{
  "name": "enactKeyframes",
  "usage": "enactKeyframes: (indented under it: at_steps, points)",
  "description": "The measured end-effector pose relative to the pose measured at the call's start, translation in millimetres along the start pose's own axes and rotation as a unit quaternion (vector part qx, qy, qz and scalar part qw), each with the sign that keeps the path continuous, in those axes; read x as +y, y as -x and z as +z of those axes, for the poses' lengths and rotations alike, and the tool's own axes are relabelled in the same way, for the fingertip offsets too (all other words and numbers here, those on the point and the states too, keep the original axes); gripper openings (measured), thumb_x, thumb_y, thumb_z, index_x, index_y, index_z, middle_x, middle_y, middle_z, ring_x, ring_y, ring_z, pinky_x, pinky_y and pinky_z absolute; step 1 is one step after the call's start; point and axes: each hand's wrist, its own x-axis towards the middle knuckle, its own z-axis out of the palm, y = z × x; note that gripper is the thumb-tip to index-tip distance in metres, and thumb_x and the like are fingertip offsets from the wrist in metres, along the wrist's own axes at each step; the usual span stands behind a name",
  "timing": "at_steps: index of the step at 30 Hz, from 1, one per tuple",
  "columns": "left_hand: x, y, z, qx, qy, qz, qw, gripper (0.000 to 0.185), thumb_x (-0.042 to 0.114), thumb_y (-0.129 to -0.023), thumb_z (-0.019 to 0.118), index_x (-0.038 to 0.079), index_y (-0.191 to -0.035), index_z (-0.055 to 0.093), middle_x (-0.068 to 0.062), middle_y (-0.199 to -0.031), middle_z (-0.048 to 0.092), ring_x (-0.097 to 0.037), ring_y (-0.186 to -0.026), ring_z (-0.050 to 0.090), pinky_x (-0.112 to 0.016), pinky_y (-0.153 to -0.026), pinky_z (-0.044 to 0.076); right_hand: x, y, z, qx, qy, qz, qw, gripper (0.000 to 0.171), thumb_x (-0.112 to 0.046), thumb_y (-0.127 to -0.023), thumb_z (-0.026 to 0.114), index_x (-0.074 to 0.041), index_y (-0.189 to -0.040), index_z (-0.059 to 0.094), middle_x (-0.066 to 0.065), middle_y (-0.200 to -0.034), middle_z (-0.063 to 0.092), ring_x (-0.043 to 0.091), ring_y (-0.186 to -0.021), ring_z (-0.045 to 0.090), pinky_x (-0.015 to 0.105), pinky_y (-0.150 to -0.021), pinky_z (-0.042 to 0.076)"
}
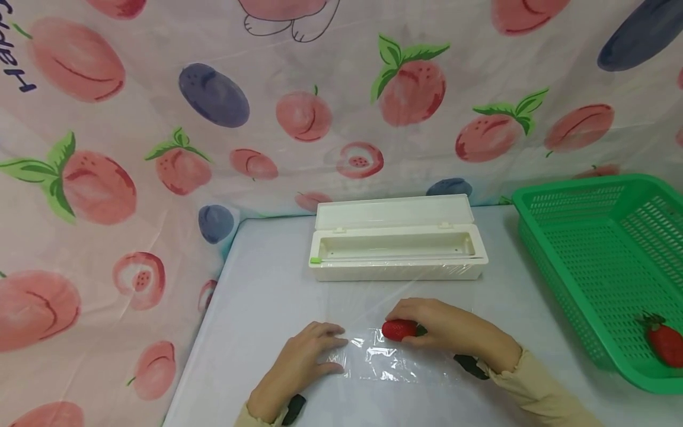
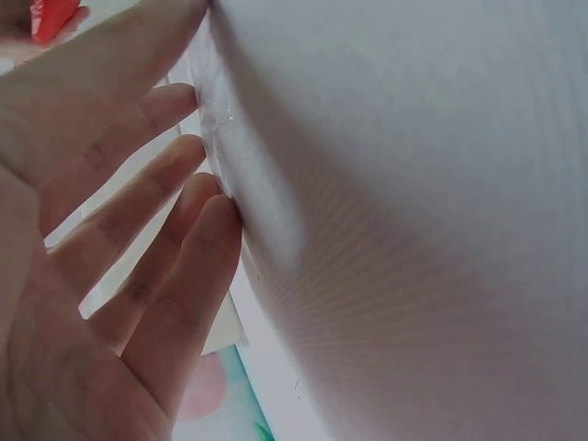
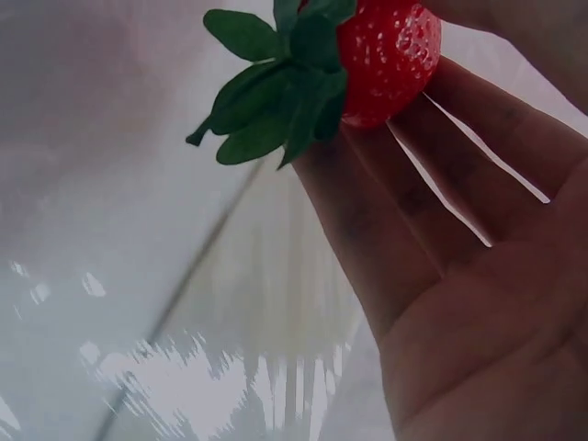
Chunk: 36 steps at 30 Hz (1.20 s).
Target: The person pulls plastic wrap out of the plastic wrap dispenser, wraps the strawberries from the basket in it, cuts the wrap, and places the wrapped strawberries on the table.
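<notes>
While left hand (image 1: 306, 356) presses flat, fingers spread, on plastic wrap (image 1: 392, 362) at near bench, right hand (image 1: 448, 329) pinches strawberry (image 1: 399, 330) over it. Two strawberries counted; second (image 1: 664, 343) lies in green basket (image 1: 587, 249), right.

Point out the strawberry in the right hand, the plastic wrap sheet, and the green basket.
strawberry (image 1: 399, 330), head view, on its red body.
plastic wrap sheet (image 1: 389, 365), head view, on the shiny middle.
green basket (image 1: 587, 237), head view, on its mesh floor.
</notes>
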Motion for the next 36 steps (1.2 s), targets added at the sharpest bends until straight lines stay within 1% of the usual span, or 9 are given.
enactKeyframes:
  at_steps: [5,9,17,23,26,29,33,36]
  points:
    - [-0.4,-0.2,0.0,0.001,0.004,0.003,1.0,0.043,0.042,-0.079,0.081,0.022,-0.116,0.075,0.01,-0.128,0.063,-0.012,-0.118,0.056,-0.034,-0.088,0.055,3.5,-2.4,10.3,-0.01,-0.02,0.014,1.0,0.032,-0.014,-0.087,0.076,-0.014,-0.118,0.069,-0.007,-0.111,0.066,0.007,-0.097,0.057,0.027,-0.086,0.055]
    - [-0.4,-0.7,0.3,0.002,0.003,0.002,1.0,0.043,0.042,-0.078,0.082,0.022,-0.116,0.075,0.009,-0.128,0.063,-0.013,-0.118,0.056,-0.034,-0.088,0.055,4.9,-4.2,16.6,-0.014,-0.032,0.013,0.999,0.031,-0.015,-0.087,0.076,-0.014,-0.117,0.07,-0.009,-0.108,0.066,0.004,-0.093,0.056,0.024,-0.082,0.054]
    - [-0.8,-0.4,0.8,0.001,0.005,0.0,1.0,0.042,0.041,-0.078,0.082,0.022,-0.116,0.075,0.009,-0.128,0.063,-0.013,-0.119,0.056,-0.034,-0.089,0.055,4.1,-8.5,27.0,-0.029,-0.03,0.025,0.999,0.031,-0.018,-0.087,0.076,-0.017,-0.117,0.07,-0.01,-0.106,0.066,0.003,-0.092,0.055,0.024,-0.082,0.053]
    - [-1.0,-0.9,0.7,-0.007,0.004,-0.006,1.0,0.042,0.041,-0.079,0.082,0.022,-0.116,0.075,0.009,-0.128,0.063,-0.013,-0.119,0.056,-0.035,-0.092,0.055,7.2,-8.5,35.8,-0.022,-0.026,0.018,0.999,0.03,-0.017,-0.087,0.076,-0.014,-0.117,0.07,-0.008,-0.106,0.067,0.004,-0.092,0.056,0.025,-0.082,0.053]
    - [-0.6,-1.2,0.3,-0.009,0.002,-0.007,0.9999,0.042,0.041,-0.079,0.082,0.021,-0.116,0.075,0.009,-0.128,0.063,-0.013,-0.119,0.056,-0.035,-0.092,0.055,8.3,-7.9,38.3,-0.019,-0.024,0.021,0.999,0.03,-0.018,-0.087,0.076,-0.015,-0.117,0.07,-0.009,-0.106,0.067,0.003,-0.093,0.055,0.025,-0.082,0.053]
    - [0.0,-1.5,-0.2,-0.011,0.002,-0.008,0.9999,0.042,0.04,-0.079,0.082,0.021,-0.116,0.075,0.008,-0.128,0.063,-0.013,-0.119,0.056,-0.035,-0.092,0.055,8.1,-6.4,39.1,-0.014,-0.015,0.018,1.0,0.033,-0.019,-0.087,0.076,-0.016,-0.119,0.069,-0.009,-0.111,0.066,0.005,-0.099,0.056,0.027,-0.087,0.053]
    - [0.3,-2.0,-0.7,-0.014,0.003,-0.011,0.9998,0.041,0.04,-0.079,0.082,0.022,-0.116,0.075,0.008,-0.128,0.063,-0.013,-0.119,0.056,-0.035,-0.092,0.054,6.1,-2.5,38.0,0.005,0.011,0.004,1.0,0.04,-0.021,-0.086,0.077,-0.013,-0.124,0.067,-0.004,-0.122,0.065,0.012,-0.112,0.058,0.031,-0.095,0.054]
    - [0.4,-2.3,-0.5,-0.014,0.003,-0.011,0.9998,0.041,0.04,-0.079,0.082,0.022,-0.116,0.075,0.008,-0.128,0.063,-0.014,-0.119,0.055,-0.036,-0.092,0.055,5.0,1.9,35.7,0.025,0.026,-0.002,0.999,0.043,-0.022,-0.085,0.078,-0.011,-0.126,0.067,-0.002,-0.126,0.065,0.016,-0.116,0.059,0.033,-0.095,0.054]
